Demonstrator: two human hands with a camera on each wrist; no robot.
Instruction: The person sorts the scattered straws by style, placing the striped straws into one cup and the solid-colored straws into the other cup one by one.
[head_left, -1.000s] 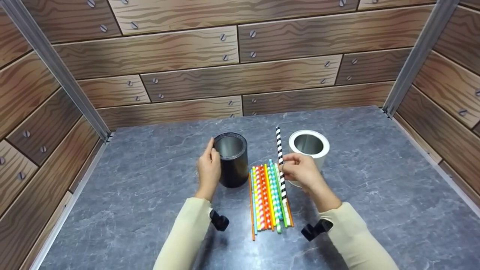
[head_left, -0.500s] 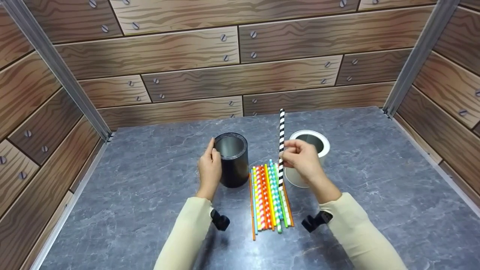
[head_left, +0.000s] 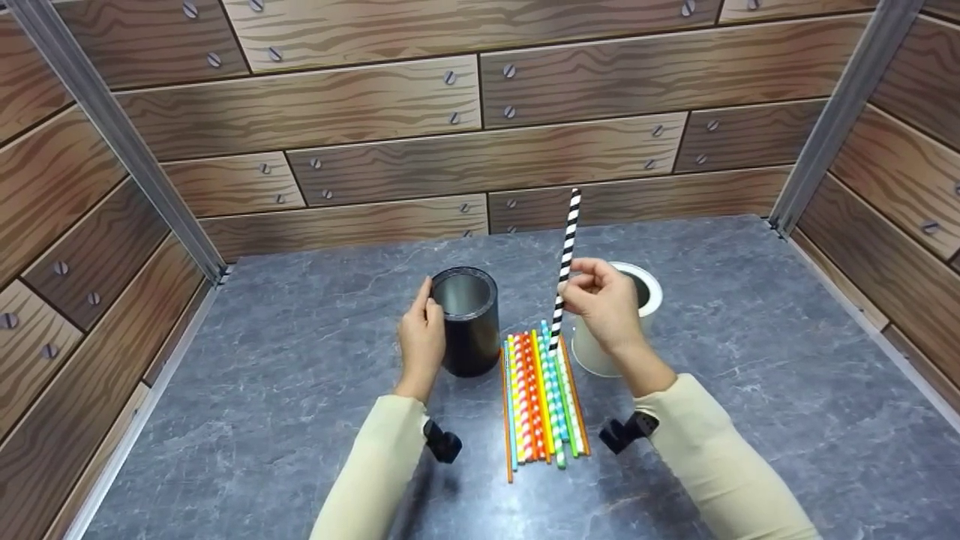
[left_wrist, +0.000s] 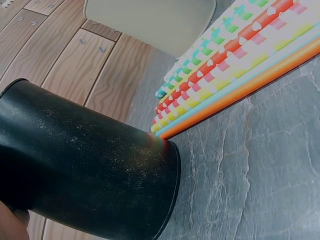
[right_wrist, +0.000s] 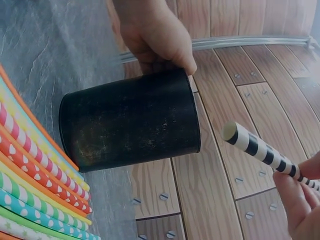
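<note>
In the head view my left hand (head_left: 421, 337) holds a black cylindrical canister (head_left: 472, 345) at its left side, fingertips up by the rim. The canister stands upright, its mouth facing up. My right hand (head_left: 611, 307) pinches a black-and-white striped paper straw (head_left: 568, 247) between thumb and fingers. It is raised and steeply tilted, with its lower end over the far end of a row of colourful paper straws (head_left: 536, 405) on the table. In the right wrist view that straw's lower end (right_wrist: 231, 133) points toward the black canister (right_wrist: 135, 122), apart from it.
A white canister (head_left: 592, 349) stands right of the straws, partly hidden behind my right hand. The grey marbled table (head_left: 300, 360) is enclosed by wood-patterned walls (head_left: 375, 161) at the back and sides. Each wrist carries a small black camera (head_left: 444, 442).
My right hand has lifted the black-and-white straw up and away from the row, and its top now leans slightly right. The left hand and black canister stay in place.
</note>
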